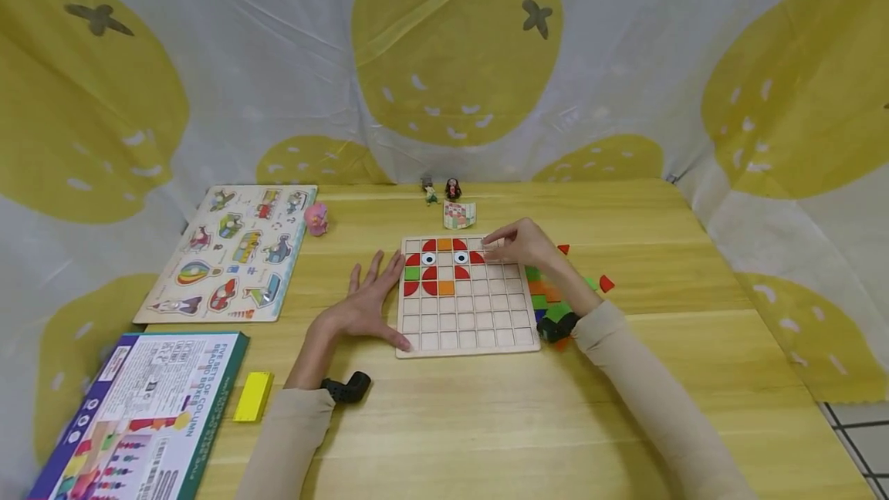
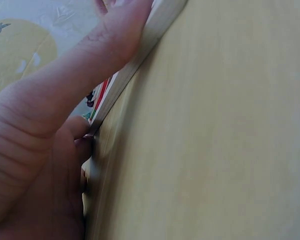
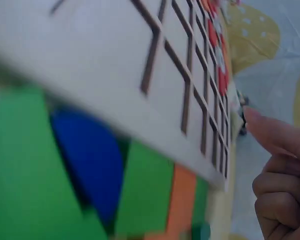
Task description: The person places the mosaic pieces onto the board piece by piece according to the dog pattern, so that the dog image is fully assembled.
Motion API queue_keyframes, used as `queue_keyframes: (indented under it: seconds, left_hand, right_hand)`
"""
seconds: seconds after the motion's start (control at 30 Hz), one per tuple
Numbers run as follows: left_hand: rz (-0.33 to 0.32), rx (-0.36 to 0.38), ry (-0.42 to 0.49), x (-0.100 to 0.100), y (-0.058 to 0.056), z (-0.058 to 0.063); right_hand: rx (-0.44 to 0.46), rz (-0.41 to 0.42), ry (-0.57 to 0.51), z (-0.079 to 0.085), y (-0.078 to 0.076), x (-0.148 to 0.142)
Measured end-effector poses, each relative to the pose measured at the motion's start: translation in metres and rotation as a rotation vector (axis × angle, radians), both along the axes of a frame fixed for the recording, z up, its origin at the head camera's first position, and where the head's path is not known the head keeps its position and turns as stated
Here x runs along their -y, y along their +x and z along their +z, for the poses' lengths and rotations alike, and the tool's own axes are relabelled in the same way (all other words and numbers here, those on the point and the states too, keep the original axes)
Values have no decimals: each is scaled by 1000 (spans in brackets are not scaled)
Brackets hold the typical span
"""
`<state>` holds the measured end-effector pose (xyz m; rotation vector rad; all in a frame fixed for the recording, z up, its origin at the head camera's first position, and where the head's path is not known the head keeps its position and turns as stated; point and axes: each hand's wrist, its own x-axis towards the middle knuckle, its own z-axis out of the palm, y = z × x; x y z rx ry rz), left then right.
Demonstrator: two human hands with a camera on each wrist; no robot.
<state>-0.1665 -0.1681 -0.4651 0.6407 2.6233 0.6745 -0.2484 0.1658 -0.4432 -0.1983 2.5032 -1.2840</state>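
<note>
Here, gridded board (image 1: 467, 304), against left fingers (image 1: 394, 270)

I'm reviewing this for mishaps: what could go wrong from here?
The black wrist device behind the right hand appears close above the loose coloured pieces beside the gridded board, so lowering that wrist might scatter them. The left hand is at the board's left edge; pressing sideways could slide the board into those pieces.
</note>
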Motion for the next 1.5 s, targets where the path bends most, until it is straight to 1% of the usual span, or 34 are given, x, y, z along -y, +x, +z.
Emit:
queue_keyframes:
  seconds: [0.1, 0.17, 0.23, 0.3, 0.4, 0.47, 0.57, 0.67, 0.83, 0.97, 1.17, 1.27, 1.33, 1.4, 1.5]
  left_hand:
    - [-3, -1, 5, 0, 0, 0]
    - [-5, -2, 7, 0, 0, 0]
    - [-5, 0, 14, 0, 1, -1]
    - [-3, 1, 22, 1, 1, -1]
    - [0, -2, 24, 2, 0, -1]
    - [-3, -5, 28, 1, 0, 0]
    - [-7, -6, 31, 1, -1, 2]
    - [-10, -9, 34, 1, -1, 3]
    - [-14, -12, 28, 0, 0, 3]
    - [-10, -14, 25, -1, 0, 1]
    - [-1, 1, 35, -1, 0, 2]
    - [1, 11, 33, 0, 0, 1]
    - [0, 11, 31, 0, -1, 1]
    - [3, 12, 26, 0, 0, 1]
    - [2, 5, 23, -1, 0, 1]
  right_hand:
    - [-56, -40, 40, 5, 1, -38]
    - [-64, -83, 82, 7, 3, -65]
    - [-49, -106, 131, 6, 4, -88]
    - [-31, -104, 166, 3, 5, -106]
    - [-16, -81, 167, -2, 4, -118]
    - [-28, -79, 172, -4, 4, -119]
    - [-60, -99, 201, -5, 4, -117]
    - [-61, -122, 222, -4, 5, -115]
    - [-14, -104, 160, -7, 4, -118]
    - [-5, -80, 109, -9, 2, -120]
    - [-7, -70, 84, -11, -3, -119]
    - [-21, -55, 104, -10, -4, -118]
    - [-35, -49, 101, -7, -2, -114]
    - [-41, -42, 84, -1, 1, -103]
    - [-28, -31, 28, 8, 6, -71]
